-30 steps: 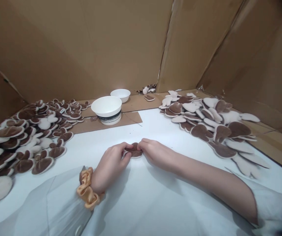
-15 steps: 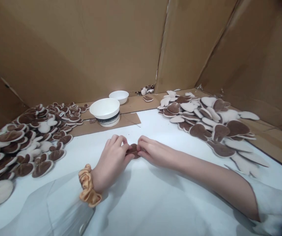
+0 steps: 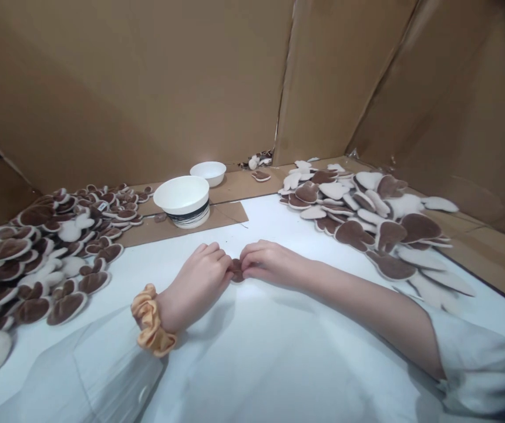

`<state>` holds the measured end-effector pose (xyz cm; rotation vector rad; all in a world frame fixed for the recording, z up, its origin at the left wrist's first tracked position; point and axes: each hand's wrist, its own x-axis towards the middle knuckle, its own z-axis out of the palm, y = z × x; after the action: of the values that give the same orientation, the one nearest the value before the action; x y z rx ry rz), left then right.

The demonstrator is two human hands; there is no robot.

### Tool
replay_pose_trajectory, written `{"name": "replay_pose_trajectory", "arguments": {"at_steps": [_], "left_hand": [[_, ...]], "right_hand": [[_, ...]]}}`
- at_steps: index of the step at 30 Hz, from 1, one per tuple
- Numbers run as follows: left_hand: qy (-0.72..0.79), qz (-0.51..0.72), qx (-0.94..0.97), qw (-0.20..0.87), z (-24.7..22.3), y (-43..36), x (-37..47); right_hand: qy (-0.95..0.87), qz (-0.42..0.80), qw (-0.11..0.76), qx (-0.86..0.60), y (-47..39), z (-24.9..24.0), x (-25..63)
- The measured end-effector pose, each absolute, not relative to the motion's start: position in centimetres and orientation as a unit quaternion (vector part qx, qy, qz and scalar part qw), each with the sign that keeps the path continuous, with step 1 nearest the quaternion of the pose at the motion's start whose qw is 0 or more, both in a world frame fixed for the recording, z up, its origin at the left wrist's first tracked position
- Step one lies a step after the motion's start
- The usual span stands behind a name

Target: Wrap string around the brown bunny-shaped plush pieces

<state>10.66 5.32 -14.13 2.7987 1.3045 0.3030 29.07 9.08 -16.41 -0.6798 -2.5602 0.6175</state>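
Between my two hands is a small brown plush piece (image 3: pixel 236 271), mostly covered by my fingers. My left hand (image 3: pixel 206 273), with an orange scrunchie (image 3: pixel 152 323) on its wrist, is closed with its fingertips on the piece's left side. From the right, my right hand (image 3: pixel 268 263) pinches the other side of it. Both hands are low over the white table (image 3: pixel 270 352). The full outline of the piece is hidden.
At the left lies a heap of brown-and-white plush pieces (image 3: pixel 70 298). A pile of flatter ear-shaped pieces (image 3: pixel 391 266) is at the right. A large paper bowl (image 3: pixel 182 197) and a smaller white bowl (image 3: pixel 208 172) stand at the back, before cardboard walls (image 3: pixel 147 88).
My left fingers have curled in closer around the brown piece, and my right hand has shifted slightly. The whole view has moved a little, so things appear further left.
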Motion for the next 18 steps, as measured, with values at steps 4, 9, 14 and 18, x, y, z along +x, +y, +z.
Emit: {"name": "replay_pose_trajectory", "arguments": {"at_steps": [4, 9, 14, 18], "left_hand": [[0.421, 0.115, 0.899, 0.04, -14.36, 5.62, 10.45], [0.418, 0.121, 0.899, 0.046, -14.63, 5.83, 10.37], [0.416, 0.124, 0.9, 0.044, -14.75, 5.94, 10.33], [0.41, 0.132, 0.901, 0.051, -14.77, 6.02, 10.2]], "right_hand": [[-0.898, 0.254, 0.245, -0.263, 9.27, -16.99, 29.03], [-0.883, 0.278, 0.266, -0.27, 8.98, -17.26, 28.97], [-0.878, 0.267, 0.285, -0.278, 8.49, -17.2, 28.88], [-0.901, 0.246, 0.283, -0.218, 8.57, -17.2, 28.82]]}}
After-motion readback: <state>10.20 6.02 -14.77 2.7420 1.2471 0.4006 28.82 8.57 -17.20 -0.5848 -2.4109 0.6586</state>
